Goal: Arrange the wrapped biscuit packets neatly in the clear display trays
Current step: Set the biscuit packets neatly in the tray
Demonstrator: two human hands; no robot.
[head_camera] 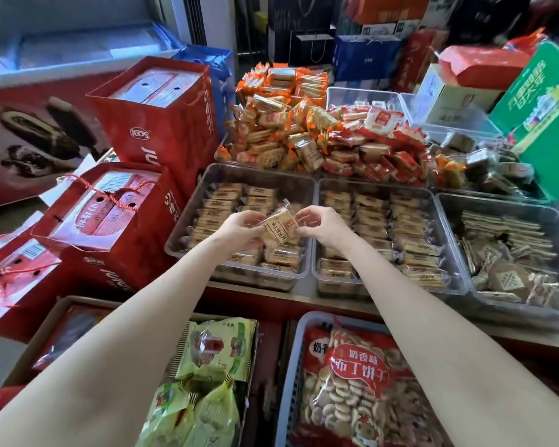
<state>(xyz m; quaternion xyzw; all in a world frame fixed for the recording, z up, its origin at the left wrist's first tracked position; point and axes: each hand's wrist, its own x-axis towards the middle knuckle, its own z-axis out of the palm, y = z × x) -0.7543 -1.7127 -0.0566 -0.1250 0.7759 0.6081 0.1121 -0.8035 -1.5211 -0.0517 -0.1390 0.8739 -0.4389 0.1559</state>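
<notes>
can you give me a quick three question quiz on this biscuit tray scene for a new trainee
1. True or false: both hands hold one clear-wrapped pale biscuit packet.
2. The packet is above which clear plastic display tray: a) left b) middle c) right?
3. What fills the right clear tray?

Key:
1. True: left hand and right hand pinch its ends.
2. a, the left clear tray.
3. Darker brown wrapped packets, some in rows, some loose.
</notes>
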